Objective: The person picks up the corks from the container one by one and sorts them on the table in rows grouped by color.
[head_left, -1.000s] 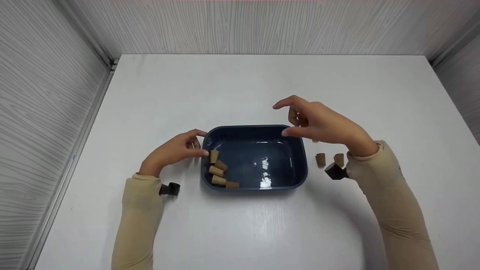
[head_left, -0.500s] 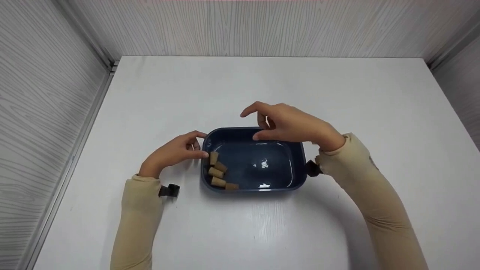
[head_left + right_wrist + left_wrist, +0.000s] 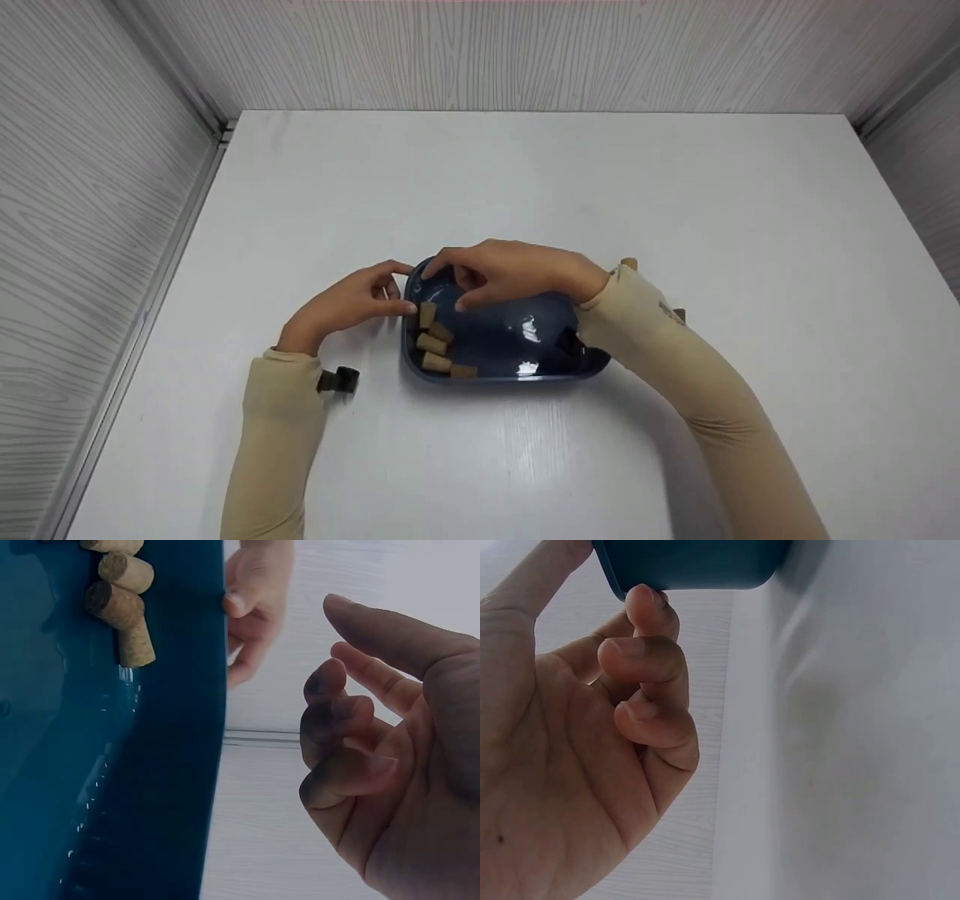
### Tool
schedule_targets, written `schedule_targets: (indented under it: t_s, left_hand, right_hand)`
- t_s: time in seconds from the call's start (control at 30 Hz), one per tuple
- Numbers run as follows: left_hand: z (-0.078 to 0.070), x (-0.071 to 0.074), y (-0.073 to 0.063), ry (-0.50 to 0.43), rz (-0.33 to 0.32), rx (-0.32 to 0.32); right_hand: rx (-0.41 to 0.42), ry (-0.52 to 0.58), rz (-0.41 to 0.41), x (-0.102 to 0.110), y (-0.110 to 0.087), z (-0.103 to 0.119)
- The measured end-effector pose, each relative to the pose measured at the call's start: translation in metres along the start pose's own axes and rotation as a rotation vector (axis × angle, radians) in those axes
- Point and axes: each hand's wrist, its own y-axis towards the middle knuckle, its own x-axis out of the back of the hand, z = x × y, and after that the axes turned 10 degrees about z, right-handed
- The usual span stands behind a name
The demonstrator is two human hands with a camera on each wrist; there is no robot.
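Observation:
A deep blue rectangular dish (image 3: 495,377) stands on the white table, with several tapered cork stoppers (image 3: 436,362) along its left end. My left hand (image 3: 349,301) holds the dish's left rim, thumb tip over the edge and the other fingers outside. In the left wrist view those fingers curl beside the dish corner (image 3: 697,570). Over the far left part of the dish hovers my right hand (image 3: 510,271), thumb and index finger spread and nothing between them. The right wrist view shows its other fingers bent, apart from the corks (image 3: 135,645).
Two more corks lie right of the dish: one cork (image 3: 628,262) beyond the right sleeve, another cork (image 3: 679,315) partly hidden by it. Small black wrist mounts (image 3: 346,379) stick out from the sleeves. Grey wood-grain panels (image 3: 480,56) border the table.
My right hand has moved left and lower, from above the dish's right corner to its far left part, its sleeve now covering the right end. The left hand has stayed put.

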Motion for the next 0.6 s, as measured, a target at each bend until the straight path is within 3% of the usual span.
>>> schedule_targets:
  t_s: [0.33, 0.6]
  left_hand:
    - [0.000, -0.003, 0.000, -0.015, -0.005, -0.002]
    - [0.001, -0.002, 0.000, -0.019, -0.005, -0.009]
  right_hand:
    - [0.057, 0.044, 0.102, -0.007, 0.029, -0.016]
    - [0.044, 0.067, 0.149, -0.012, 0.042, -0.020]
